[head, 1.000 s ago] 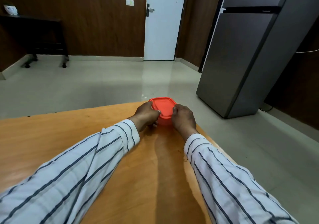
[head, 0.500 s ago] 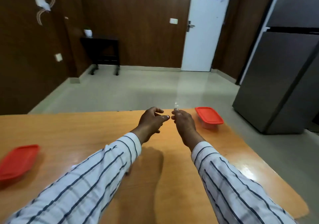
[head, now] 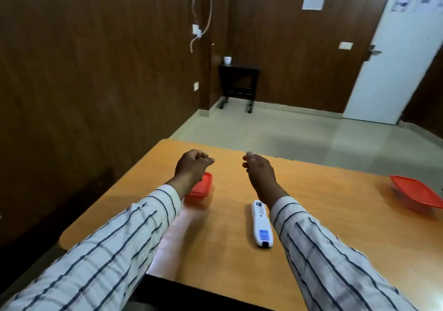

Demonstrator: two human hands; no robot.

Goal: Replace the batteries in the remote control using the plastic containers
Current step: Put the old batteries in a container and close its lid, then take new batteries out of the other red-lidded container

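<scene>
A white remote control (head: pixel 261 226) with a blue label lies on the wooden table (head: pixel 335 226), just left of my right forearm. One red-lidded plastic container (head: pixel 202 187) sits below my left wrist, partly hidden by it. A second red-lidded container (head: pixel 417 194) stands at the table's far right. Both hands hover above the table, apart from each other. My left hand (head: pixel 191 165) is curled, thumb against forefinger, and I see nothing in it. My right hand (head: pixel 257 169) is curled around a small grey-tipped battery (head: pixel 249 152) that peeks out at the fingertips.
The table's left corner and near edge are close to my arms. Beyond the table is tiled floor, with a black side table (head: pixel 239 82) carrying a white pot (head: pixel 227 59) against the wood-panelled wall and a white door (head: pixel 395 70) at the right.
My hands left the right-hand container, which now sits closed at the far right. The view swung left, bringing the remote and the other container into sight. The hands have spread apart.
</scene>
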